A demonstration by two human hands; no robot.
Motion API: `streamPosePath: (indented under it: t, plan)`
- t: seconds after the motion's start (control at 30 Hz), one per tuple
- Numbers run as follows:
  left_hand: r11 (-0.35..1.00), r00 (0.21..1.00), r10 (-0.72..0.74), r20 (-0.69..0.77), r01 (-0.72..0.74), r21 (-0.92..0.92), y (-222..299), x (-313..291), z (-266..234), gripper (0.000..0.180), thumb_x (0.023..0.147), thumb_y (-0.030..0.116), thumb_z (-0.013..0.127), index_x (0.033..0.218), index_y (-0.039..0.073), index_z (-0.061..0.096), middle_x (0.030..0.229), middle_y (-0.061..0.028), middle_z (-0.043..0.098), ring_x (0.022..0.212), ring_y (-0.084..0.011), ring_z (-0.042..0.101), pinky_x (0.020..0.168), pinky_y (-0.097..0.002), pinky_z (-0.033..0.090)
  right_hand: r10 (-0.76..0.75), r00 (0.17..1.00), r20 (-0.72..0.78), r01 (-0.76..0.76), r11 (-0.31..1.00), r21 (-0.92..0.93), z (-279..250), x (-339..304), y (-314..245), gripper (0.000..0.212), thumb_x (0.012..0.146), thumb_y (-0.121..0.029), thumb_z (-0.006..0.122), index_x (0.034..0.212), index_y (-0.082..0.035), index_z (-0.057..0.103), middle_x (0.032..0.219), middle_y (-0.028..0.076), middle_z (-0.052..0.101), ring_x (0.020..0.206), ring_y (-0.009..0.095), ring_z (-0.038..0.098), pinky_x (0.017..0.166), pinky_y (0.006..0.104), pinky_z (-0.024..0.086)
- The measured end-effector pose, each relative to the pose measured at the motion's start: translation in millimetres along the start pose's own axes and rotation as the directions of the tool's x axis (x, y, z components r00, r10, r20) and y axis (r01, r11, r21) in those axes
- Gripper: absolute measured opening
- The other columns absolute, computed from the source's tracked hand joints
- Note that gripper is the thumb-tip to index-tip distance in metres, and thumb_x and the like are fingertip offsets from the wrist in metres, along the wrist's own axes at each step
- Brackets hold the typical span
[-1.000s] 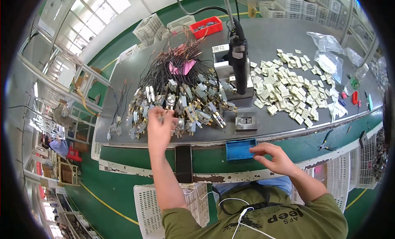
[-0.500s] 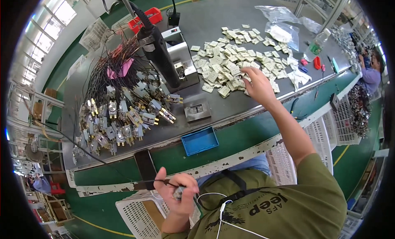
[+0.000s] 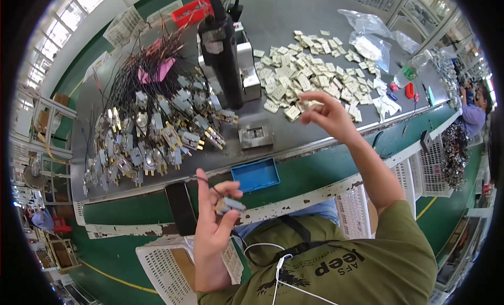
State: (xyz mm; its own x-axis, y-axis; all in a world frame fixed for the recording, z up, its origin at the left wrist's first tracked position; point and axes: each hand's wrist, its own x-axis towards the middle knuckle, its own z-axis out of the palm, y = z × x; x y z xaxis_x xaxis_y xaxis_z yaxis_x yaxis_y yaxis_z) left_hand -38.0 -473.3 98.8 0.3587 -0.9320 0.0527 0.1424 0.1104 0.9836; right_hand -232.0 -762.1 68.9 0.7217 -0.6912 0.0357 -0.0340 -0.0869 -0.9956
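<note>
My left hand [image 3: 212,221] is raised in front of the bench edge. Thumb and fingers hold a small grey plug part [image 3: 229,204] with brassy metal on it, and its black cord runs over the fingers. My right hand [image 3: 333,118] hovers at the near side of a heap of cream plastic plates [image 3: 294,79]. Its index finger and thumb are curved and apart, and I see nothing between them. Left of centre lies a pile of similar plug parts [image 3: 149,142] with brass pins and black wires. A small metal fixture block [image 3: 255,137] sits between the two piles.
A black upright tool [image 3: 223,58] stands by a white machine [image 3: 247,69]. A blue tray [image 3: 256,175] and a dark phone-like slab [image 3: 181,208] lie along the front edge. Plastic bags [image 3: 365,29], a bottle [image 3: 412,69] and a red bin [image 3: 191,12] are farther off.
My left hand has risen toward the bench with the plug part, which now shows more. My right hand has drawn back a little from the cream plates, and its fingers have spread.
</note>
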Motion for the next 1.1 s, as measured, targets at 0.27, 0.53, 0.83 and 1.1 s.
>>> streamPosePath:
  t: [0.27, 0.53, 0.83, 1.1]
  plan:
    - [0.992, 0.989, 0.125, -0.085, -0.126, -0.006, -16, 6, 13, 0.076, 0.073, -0.003, 0.08, 0.13, 0.008, 0.031, 0.115, -0.0181, 0.059, 0.098, -0.0178, 0.059, 0.085, -0.0308, 0.05, -0.091, 0.928, 0.361, -0.042, 0.938, 0.345, 99, -56, -34, 0.055, 0.082, 0.01, 0.066, 0.131, -0.005, 0.046, 0.129, 0.017, 0.051, 0.107, 0.026, 0.063, 0.09, 0.0377, 0.054]
    - [0.995, 0.99, 0.101, -0.096, -0.101, 0.009, -1, 2, 10, 0.066, 0.074, 0.003, 0.081, 0.126, 0.004, 0.042, 0.12, -0.0168, 0.057, 0.103, -0.018, 0.057, 0.092, -0.032, 0.046, -0.209, 0.9, 0.384, 0.169, 0.976, 0.136, 113, -58, -31, 0.056, 0.081, 0.003, 0.071, 0.132, -0.003, 0.049, 0.136, 0.018, 0.048, 0.106, 0.024, 0.064, 0.087, 0.0353, 0.055]
    - [0.985, 0.984, 0.173, -0.034, -0.173, 0.007, -12, 5, 11, 0.057, 0.078, -0.009, 0.073, 0.128, 0.001, 0.047, 0.133, -0.0155, 0.048, 0.121, -0.0222, 0.053, 0.098, -0.0333, 0.047, -0.376, 0.869, 0.322, 0.426, 0.9, -0.098, 116, -57, -42, 0.054, 0.077, 0.004, 0.073, 0.127, -0.003, 0.053, 0.125, 0.02, 0.058, 0.107, 0.031, 0.064, 0.087, 0.0371, 0.054]
    - [0.955, 0.966, 0.259, -0.023, -0.252, 0.158, -10, 8, 12, 0.055, 0.077, -0.006, 0.074, 0.126, 0.0, 0.05, 0.129, -0.0163, 0.05, 0.118, -0.023, 0.055, 0.096, -0.0332, 0.05, -0.518, 0.8, 0.302, 0.571, 0.812, -0.122, 118, -54, -42, 0.055, 0.072, 0.004, 0.076, 0.123, -0.001, 0.055, 0.122, 0.021, 0.061, 0.108, 0.034, 0.063, 0.087, 0.0388, 0.054]
